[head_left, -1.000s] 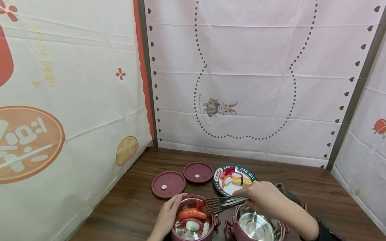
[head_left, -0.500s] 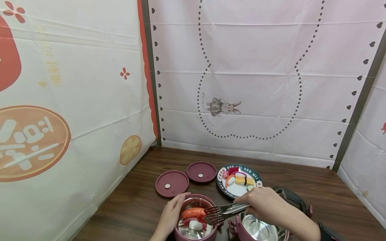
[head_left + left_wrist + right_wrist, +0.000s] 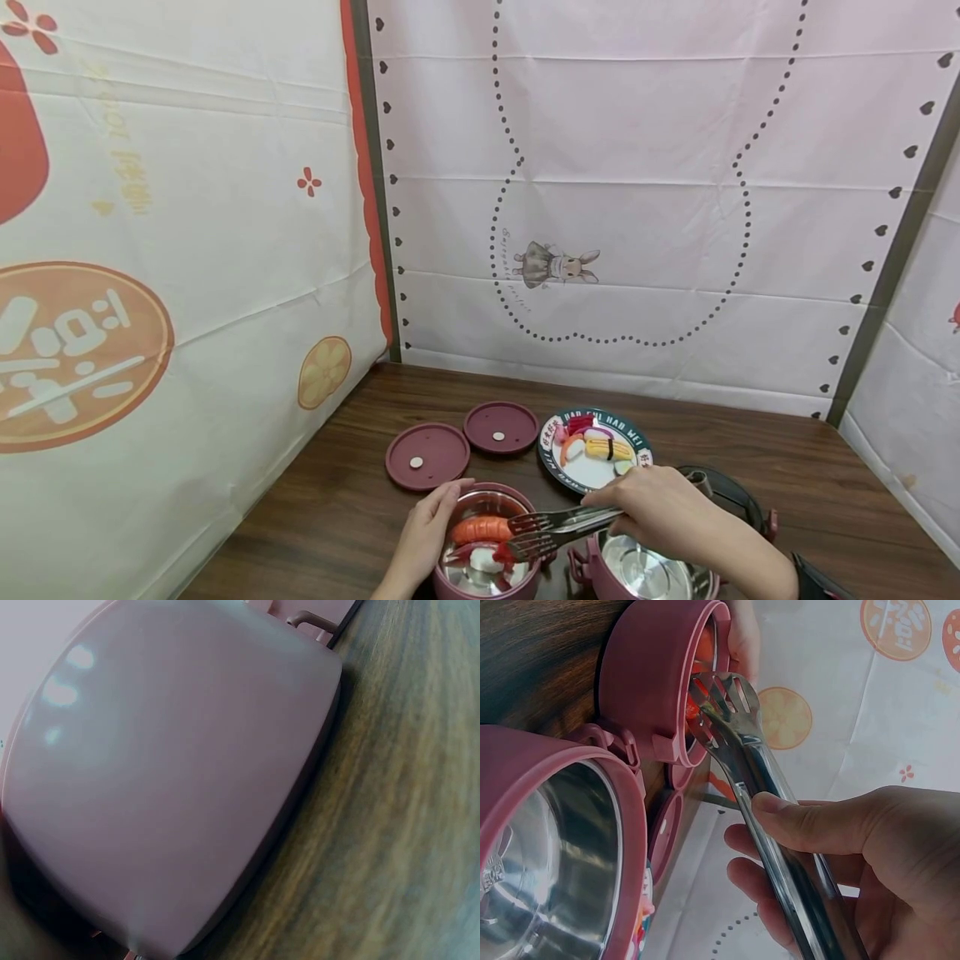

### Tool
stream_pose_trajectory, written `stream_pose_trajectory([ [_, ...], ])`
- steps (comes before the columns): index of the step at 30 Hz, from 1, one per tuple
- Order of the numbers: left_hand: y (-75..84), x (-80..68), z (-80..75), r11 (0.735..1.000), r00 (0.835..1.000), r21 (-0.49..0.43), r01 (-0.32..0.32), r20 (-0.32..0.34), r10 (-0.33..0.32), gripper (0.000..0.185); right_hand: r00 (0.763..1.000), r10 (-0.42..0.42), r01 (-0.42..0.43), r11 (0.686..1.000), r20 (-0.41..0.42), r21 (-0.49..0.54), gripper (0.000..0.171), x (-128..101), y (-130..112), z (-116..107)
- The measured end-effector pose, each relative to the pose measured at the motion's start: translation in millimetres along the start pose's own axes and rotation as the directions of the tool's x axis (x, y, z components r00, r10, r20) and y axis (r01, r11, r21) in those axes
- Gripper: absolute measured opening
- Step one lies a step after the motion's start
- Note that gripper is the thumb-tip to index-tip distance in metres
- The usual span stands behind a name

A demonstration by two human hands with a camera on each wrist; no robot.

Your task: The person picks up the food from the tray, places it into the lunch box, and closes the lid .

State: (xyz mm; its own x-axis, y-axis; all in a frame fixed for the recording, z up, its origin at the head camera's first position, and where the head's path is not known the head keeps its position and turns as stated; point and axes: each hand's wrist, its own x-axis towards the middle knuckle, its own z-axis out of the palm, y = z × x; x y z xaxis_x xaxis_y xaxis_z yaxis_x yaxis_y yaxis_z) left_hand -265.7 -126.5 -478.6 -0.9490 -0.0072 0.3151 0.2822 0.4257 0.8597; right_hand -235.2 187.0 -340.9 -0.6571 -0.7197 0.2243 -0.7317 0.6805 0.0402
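My left hand (image 3: 422,537) holds the left pink pot (image 3: 447,583) at its rim and side. Inside that pot lie an orange shrimp-like toy food piece (image 3: 480,529), a white piece (image 3: 485,560) and a red piece (image 3: 504,553). My right hand (image 3: 855,855) grips metal serving tongs (image 3: 780,847) between thumb and fingers. Their slotted tips (image 3: 528,546) reach over the pot's right rim, close to the red piece; whether they pinch it I cannot tell. In the left wrist view the pot's outer wall (image 3: 172,780) fills much of the frame, and the left hand is barely visible.
A second pink pot (image 3: 634,847) with a steel interior stands to the right. Two maroon lids (image 3: 427,457) lie behind the left pot. A green-rimmed plate (image 3: 588,482) carries several toy food pieces. Behind my right hand is a dark round object (image 3: 731,492).
The tongs have shifted slightly, and the red piece at their tips has gone lower into the left pot. My left hand stays at the rim. The head view has turned slightly left.
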Motion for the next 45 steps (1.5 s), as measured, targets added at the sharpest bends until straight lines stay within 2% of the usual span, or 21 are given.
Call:
stream_pose_trajectory([
  [8, 1.7, -1.2, -1.7, 1.0, 1.0, -0.021, -0.018, -0.001, 0.018, 0.035, 1.0, 0.013, -0.013, 1.0, 0.016, 0.014, 0.039, 1, 0, 0],
  [14, 2.4, -1.4, -3.5, 0.999, 0.999, -0.017, -0.039, -0.003, 0.039, 0.034, 0.996, 0.067, -0.069, 0.997, 0.052, 0.046, 0.04, 0, 2, -3],
  [21, 0.8, -0.1, -2.1, 1.0, 1.0, -0.018, 0.004, -0.003, -0.004, 0.034, 0.991, 0.123, -0.122, 0.992, -0.045, 0.033, 0.052, -3, 4, -5],
  [25, 0.3, -0.6, -2.1, 1.0, 1.0, -0.008, 0.002, -0.001, -0.002, 0.034, 0.981, 0.17, -0.168, 0.985, -0.097, 0.031, 0.057, -4, 6, -5],
  [28, 0.2, -0.6, -3.2, 1.0, 1.0, -0.004, -0.02, 0.0, 0.02, 0.035, 0.967, 0.218, -0.217, 0.976, -0.132, 0.028, 0.059, -4, 8, -5],
  [34, -0.3, 0.9, -2.0, 1.0, 1.0, -0.018, -0.006, -0.001, 0.006, 0.035, 0.925, 0.339, -0.338, 0.94, -0.17, 0.034, 0.06, -3, 24, -6],
  [40, -0.2, 0.2, -0.3, 1.0, 1.0, -0.019, -0.004, -0.007, 0.004, 0.034, 0.884, 0.456, -0.446, 0.888, -0.101, 0.108, 0.058, -6, 55, 0],
  [45, 0.2, -1.2, -0.6, 1.0, 1.0, -0.015, -0.021, -0.011, 0.021, 0.032, 0.838, 0.546, -0.54, 0.833, -0.017, 0.116, 0.083, -14, 81, 10],
])
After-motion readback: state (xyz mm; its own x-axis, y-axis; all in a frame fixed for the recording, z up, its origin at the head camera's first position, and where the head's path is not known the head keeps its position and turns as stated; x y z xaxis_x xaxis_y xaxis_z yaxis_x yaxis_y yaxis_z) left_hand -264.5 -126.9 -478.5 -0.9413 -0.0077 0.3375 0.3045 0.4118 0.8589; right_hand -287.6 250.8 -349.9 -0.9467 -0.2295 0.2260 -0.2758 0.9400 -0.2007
